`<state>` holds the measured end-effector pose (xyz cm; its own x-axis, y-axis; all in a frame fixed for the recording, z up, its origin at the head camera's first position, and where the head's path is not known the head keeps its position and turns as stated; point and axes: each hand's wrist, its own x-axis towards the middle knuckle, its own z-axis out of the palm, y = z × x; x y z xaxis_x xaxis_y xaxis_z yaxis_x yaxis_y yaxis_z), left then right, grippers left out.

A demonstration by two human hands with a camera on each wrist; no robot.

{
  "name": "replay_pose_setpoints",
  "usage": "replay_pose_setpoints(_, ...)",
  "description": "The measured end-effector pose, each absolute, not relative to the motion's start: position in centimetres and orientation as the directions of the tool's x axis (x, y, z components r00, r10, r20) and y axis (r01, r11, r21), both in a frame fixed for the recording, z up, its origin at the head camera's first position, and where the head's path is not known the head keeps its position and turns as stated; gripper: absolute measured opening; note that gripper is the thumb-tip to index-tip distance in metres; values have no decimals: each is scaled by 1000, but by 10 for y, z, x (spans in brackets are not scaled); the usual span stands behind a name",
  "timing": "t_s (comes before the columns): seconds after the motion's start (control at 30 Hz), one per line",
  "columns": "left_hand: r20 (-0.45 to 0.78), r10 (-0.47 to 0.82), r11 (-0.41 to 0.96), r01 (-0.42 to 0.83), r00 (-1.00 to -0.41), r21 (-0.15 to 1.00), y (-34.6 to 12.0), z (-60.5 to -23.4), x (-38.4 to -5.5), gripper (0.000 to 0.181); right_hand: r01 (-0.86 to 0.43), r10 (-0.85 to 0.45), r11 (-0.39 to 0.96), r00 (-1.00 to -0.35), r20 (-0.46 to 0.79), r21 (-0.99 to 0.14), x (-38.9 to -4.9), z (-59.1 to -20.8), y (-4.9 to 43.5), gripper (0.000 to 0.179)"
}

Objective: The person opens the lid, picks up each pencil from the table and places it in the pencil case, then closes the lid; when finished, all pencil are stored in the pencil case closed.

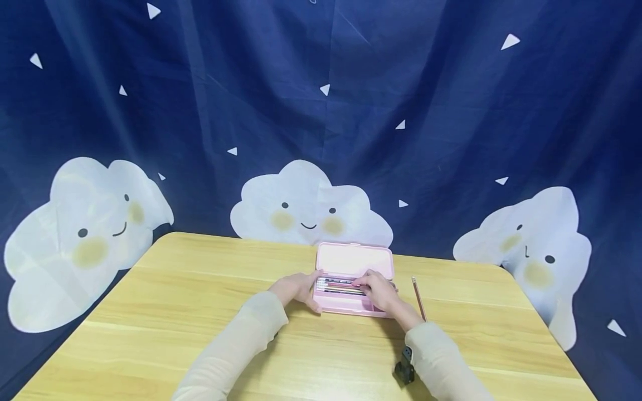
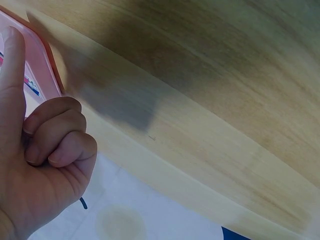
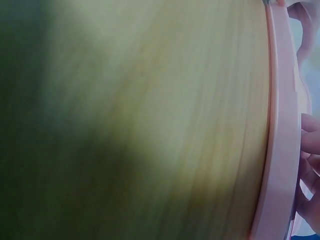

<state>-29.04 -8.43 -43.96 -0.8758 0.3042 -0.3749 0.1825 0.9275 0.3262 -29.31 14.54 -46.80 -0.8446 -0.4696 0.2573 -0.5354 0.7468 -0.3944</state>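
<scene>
An open pink pencil case (image 1: 346,303) lies on the table with its lid (image 1: 355,259) tipped back. Several pencils (image 1: 335,287) rest lengthwise inside it. My left hand (image 1: 298,287) holds the case's left end; in the left wrist view the thumb (image 2: 12,55) lies along the rim and the other fingers curl in. Over the right part of the case, my right hand (image 1: 378,289) pinches a pencil among the others, its fingers hiding part of it. The right wrist view shows the case's front wall (image 3: 284,125) with the right-hand fingers (image 3: 311,135) behind it.
One loose reddish-brown pencil (image 1: 418,298) lies on the wooden table (image 1: 175,312), right of the case and beside my right forearm. A small black device (image 1: 404,368) is under the right sleeve. A dark blue cloud-print curtain (image 1: 281,100) hangs behind the table's far edge.
</scene>
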Motion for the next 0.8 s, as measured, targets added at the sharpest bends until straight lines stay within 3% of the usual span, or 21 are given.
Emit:
replay_pose_setpoints(0.47,-370,314,925,194,-875,326,-85,-437,-289,106,-600,-521,697,-800,297,-393,-296,-472,145,26)
replay_pose_setpoints(0.8,-365,306,927,187,-880,325,-86,-439,-288,106,-526,-438,676,-850,293,-516,-292,-465,163,21)
